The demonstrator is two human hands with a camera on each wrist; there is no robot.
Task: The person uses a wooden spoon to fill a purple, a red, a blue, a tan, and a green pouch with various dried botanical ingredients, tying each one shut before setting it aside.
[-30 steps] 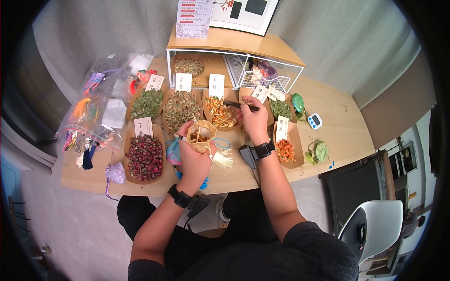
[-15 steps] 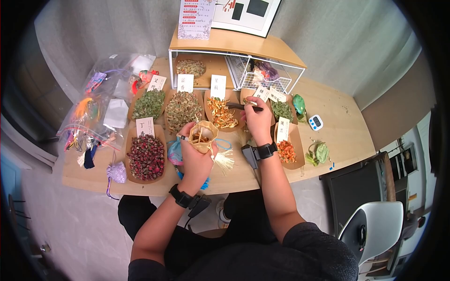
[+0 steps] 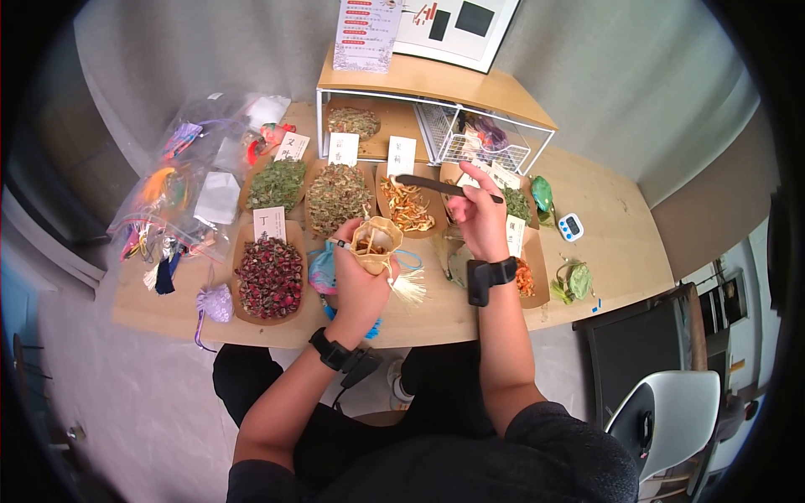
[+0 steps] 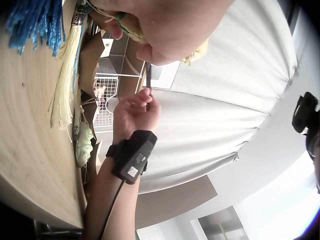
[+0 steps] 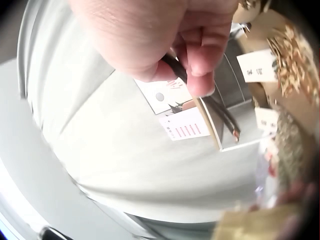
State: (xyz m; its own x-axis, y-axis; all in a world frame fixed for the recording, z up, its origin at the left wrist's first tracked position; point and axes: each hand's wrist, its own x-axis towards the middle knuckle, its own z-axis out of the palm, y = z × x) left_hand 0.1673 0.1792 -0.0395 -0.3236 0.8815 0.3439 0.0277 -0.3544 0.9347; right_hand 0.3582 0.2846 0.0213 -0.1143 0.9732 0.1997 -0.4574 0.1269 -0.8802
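Observation:
My left hand grips a small cream pouch whose mouth is spread upward, with dried orange-brown pieces inside. My right hand pinches dark tweezers, raised over the tray of yellow-orange dried flowers. In the right wrist view the tweezers have a small reddish-brown piece at their tips, and the thumb and fingers of the right hand press around them. A pale tassel hangs beside the pouch. In the left wrist view the right hand is beyond the left hand.
Trays of rosebuds, mixed herbs and green leaves stand at the left, by plastic bags. Orange dried flowers, a timer and a green pouch are at the right. Behind stands a wooden shelf.
My right hand has lifted and turned, bringing the tweezers up from the yellow-orange flowers. The left hand still grips the pouch; the head view has shifted slightly.

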